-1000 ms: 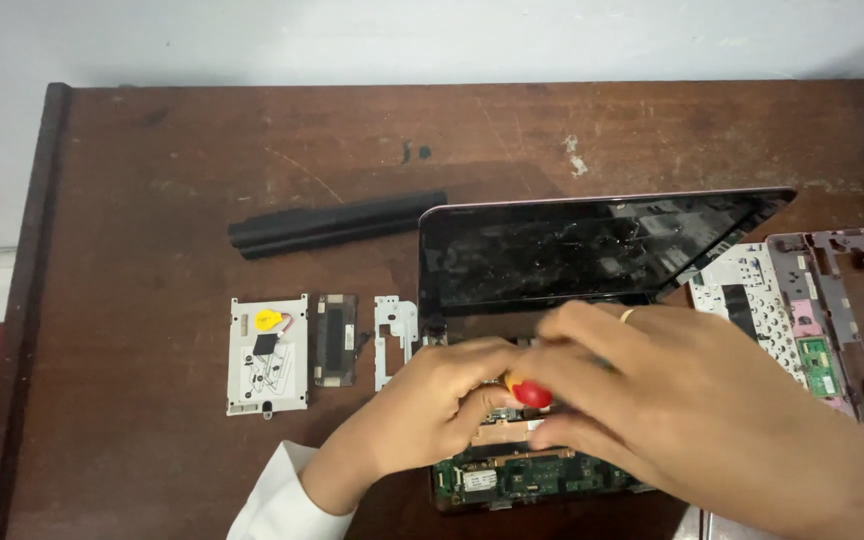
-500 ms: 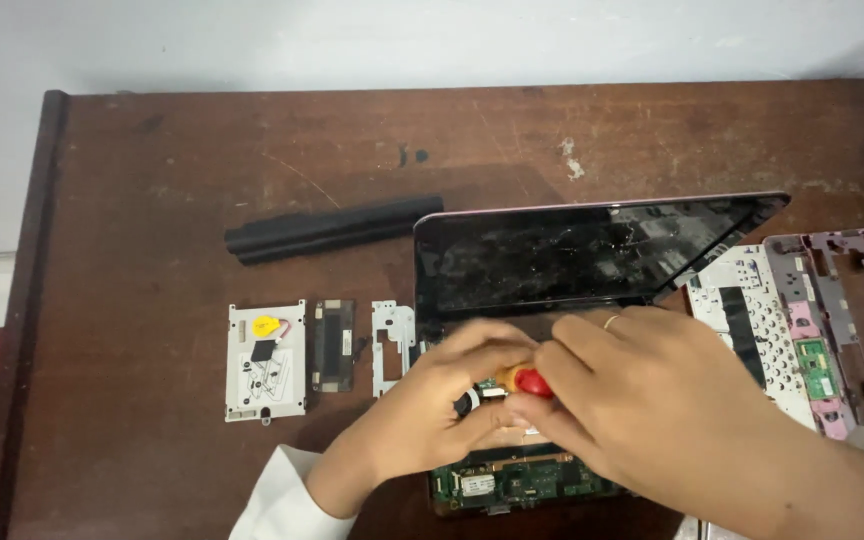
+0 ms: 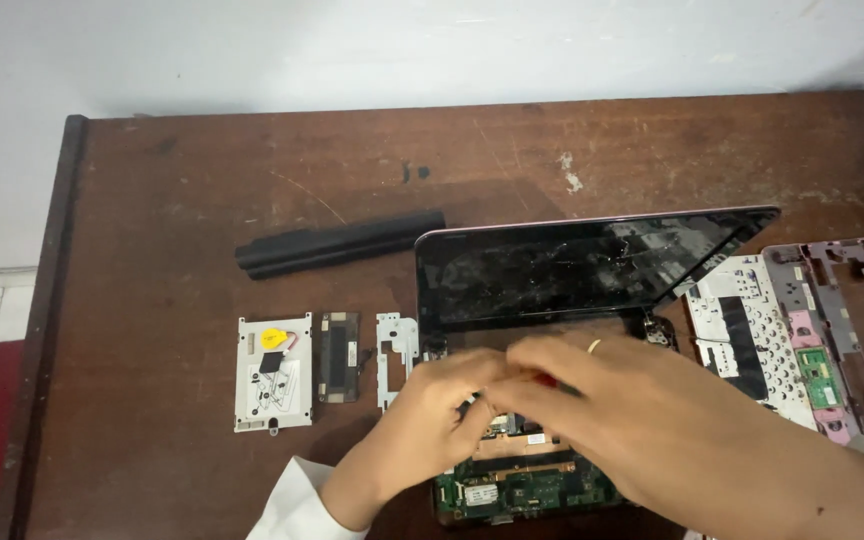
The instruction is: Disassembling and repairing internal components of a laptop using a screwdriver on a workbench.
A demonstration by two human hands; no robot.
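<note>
An opened laptop lies on the brown table (image 3: 172,200), its dark screen (image 3: 572,265) tilted up and its green circuit board (image 3: 527,490) bare at the near edge. Both my hands meet over the board just below the screen. My right hand (image 3: 652,425), with a ring on one finger, is closed around a red-handled tool (image 3: 544,380), of which only a small red bit shows. My left hand (image 3: 432,420), in a white cuff, has its fingers curled against the same spot. What its fingertips hold is hidden.
A long black battery (image 3: 342,243) lies left of the screen. Below it sit a white drive plate (image 3: 272,372), a small black module (image 3: 339,343) and a metal bracket (image 3: 392,355). A removed keyboard (image 3: 747,335) and a pink case frame (image 3: 842,300) lie at the right.
Both hands have slid slightly up toward the screen hinge and closed tighter together, so the red handle is now almost covered.
</note>
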